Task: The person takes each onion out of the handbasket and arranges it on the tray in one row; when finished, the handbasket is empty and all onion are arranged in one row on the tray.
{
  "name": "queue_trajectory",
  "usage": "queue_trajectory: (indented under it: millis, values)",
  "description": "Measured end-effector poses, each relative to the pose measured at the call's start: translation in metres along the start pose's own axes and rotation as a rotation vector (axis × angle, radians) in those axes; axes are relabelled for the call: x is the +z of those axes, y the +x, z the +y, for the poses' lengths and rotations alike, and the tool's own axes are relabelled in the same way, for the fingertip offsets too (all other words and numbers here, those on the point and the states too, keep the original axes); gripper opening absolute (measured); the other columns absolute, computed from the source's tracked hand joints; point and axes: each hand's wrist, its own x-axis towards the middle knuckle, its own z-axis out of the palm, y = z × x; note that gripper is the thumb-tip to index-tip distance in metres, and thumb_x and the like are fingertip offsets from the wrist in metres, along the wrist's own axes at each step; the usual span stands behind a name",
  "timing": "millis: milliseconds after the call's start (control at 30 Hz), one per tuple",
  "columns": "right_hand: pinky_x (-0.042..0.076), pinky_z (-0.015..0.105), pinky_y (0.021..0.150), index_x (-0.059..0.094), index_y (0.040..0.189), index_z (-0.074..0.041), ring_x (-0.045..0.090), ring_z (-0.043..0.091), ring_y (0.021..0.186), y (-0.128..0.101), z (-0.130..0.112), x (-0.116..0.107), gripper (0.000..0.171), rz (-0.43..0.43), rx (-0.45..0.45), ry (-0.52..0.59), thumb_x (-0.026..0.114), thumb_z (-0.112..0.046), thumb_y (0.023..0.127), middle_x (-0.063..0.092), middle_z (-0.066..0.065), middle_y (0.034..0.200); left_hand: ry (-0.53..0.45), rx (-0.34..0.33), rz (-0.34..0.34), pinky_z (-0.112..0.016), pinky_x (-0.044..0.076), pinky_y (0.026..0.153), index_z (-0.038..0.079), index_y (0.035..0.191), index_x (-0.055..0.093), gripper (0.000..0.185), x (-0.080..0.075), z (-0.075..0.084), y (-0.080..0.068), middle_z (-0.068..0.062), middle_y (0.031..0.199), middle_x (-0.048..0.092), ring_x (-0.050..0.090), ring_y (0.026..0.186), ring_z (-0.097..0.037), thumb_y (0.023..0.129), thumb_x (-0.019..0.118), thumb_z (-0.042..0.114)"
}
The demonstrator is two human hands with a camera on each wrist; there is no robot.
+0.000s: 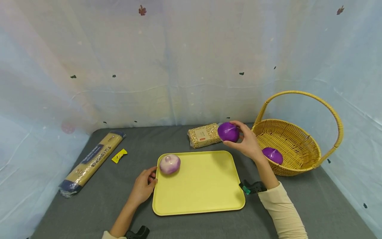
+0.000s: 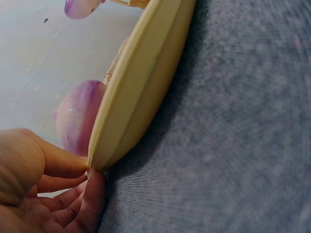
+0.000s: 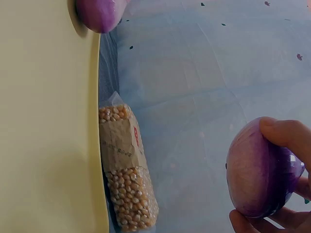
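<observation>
My right hand (image 1: pixel 243 141) grips a purple onion (image 1: pixel 228 131) in the air, above the gap between the yellow tray (image 1: pixel 206 189) and the wicker basket (image 1: pixel 293 142); the right wrist view shows fingers curled round the onion (image 3: pixel 260 170). My left hand (image 1: pixel 145 185) pinches the tray's left rim (image 2: pixel 131 92) between thumb and fingers. A paler purple onion (image 1: pixel 169 163) lies on the tray's far left corner, close to that hand, and shows as the onion (image 2: pixel 77 121) behind the rim. Another purple onion (image 1: pixel 272 155) lies inside the basket.
A clear bag of popcorn kernels (image 1: pixel 204 135) lies behind the tray. A long spaghetti packet (image 1: pixel 92 161) and a small yellow wrapper (image 1: pixel 119 155) lie at the left of the grey tabletop (image 1: pixel 298 199). Pale fabric walls enclose the space.
</observation>
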Motion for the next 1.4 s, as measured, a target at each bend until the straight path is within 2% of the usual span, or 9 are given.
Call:
queue_trajectory:
  millis: [167, 300, 433, 733, 1000, 1300, 1400]
  values:
    - [0.045, 0.051, 0.087, 0.042, 0.135, -0.001, 0.047, 0.037, 0.116, 0.0, -0.005, 0.006, 0.071, -0.014, 0.008, 0.004, 0.078, -0.008, 0.073, 0.044, 0.022, 0.131, 0.008, 0.013, 0.01, -0.027, 0.041, 0.066, -0.005, 0.119, 0.058, 0.04, 0.0, 0.0, 0.0, -0.006, 0.087, 0.054, 0.049, 0.073, -0.012, 0.079, 0.065, -0.006]
    - [0.047, 0.047, 0.086, 0.044, 0.135, -0.01, 0.048, 0.03, 0.116, 0.002, 0.015, 0.014, 0.074, -0.012, 0.012, -0.008, 0.081, -0.016, 0.072, 0.046, 0.014, 0.132, 0.011, 0.02, 0.015, -0.027, 0.041, 0.066, -0.005, 0.119, 0.058, 0.04, 0.0, 0.0, 0.0, -0.005, 0.086, 0.054, 0.049, 0.073, -0.012, 0.079, 0.065, -0.005]
    - [0.049, 0.044, 0.084, 0.045, 0.135, -0.014, 0.05, 0.026, 0.114, 0.001, 0.022, 0.021, 0.075, -0.015, -0.002, 0.006, 0.082, -0.02, 0.07, 0.047, 0.01, 0.131, 0.014, 0.007, 0.006, -0.027, 0.041, 0.066, -0.005, 0.12, 0.058, 0.041, 0.0, 0.0, -0.001, -0.005, 0.087, 0.054, 0.048, 0.074, -0.011, 0.08, 0.064, -0.003]
    - [0.05, 0.041, 0.082, 0.045, 0.135, -0.011, 0.052, 0.027, 0.112, -0.001, 0.023, 0.032, 0.076, -0.036, -0.027, 0.004, 0.083, -0.023, 0.07, 0.047, 0.009, 0.132, 0.023, 0.022, 0.015, -0.027, 0.041, 0.066, -0.006, 0.119, 0.058, 0.04, 0.0, 0.0, -0.001, -0.005, 0.086, 0.054, 0.048, 0.073, -0.012, 0.079, 0.064, -0.004]
    - [0.05, 0.041, 0.082, 0.046, 0.135, -0.017, 0.052, 0.027, 0.113, -0.003, 0.024, 0.043, 0.076, -0.059, -0.033, 0.005, 0.083, -0.025, 0.069, 0.047, 0.007, 0.132, 0.017, 0.007, 0.0, -0.028, 0.041, 0.067, -0.005, 0.12, 0.057, 0.041, 0.0, 0.0, 0.0, -0.004, 0.087, 0.053, 0.048, 0.074, -0.012, 0.08, 0.064, -0.003]
    - [0.051, 0.041, 0.082, 0.045, 0.135, -0.009, 0.055, 0.027, 0.11, -0.005, 0.022, 0.053, 0.077, -0.088, -0.045, 0.026, 0.084, -0.023, 0.069, 0.049, 0.008, 0.129, 0.008, 0.002, 0.006, -0.028, 0.041, 0.067, -0.005, 0.12, 0.057, 0.04, 0.0, 0.001, -0.001, -0.005, 0.087, 0.054, 0.048, 0.074, -0.012, 0.08, 0.064, -0.003]
    - [0.051, 0.042, 0.081, 0.045, 0.135, -0.01, 0.054, 0.027, 0.111, -0.006, 0.023, 0.057, 0.078, -0.1, -0.048, 0.03, 0.084, -0.023, 0.069, 0.049, 0.009, 0.129, 0.009, 0.017, 0.015, -0.027, 0.041, 0.067, -0.006, 0.119, 0.058, 0.04, 0.0, 0.002, -0.002, -0.005, 0.087, 0.054, 0.048, 0.074, -0.012, 0.08, 0.064, -0.004]
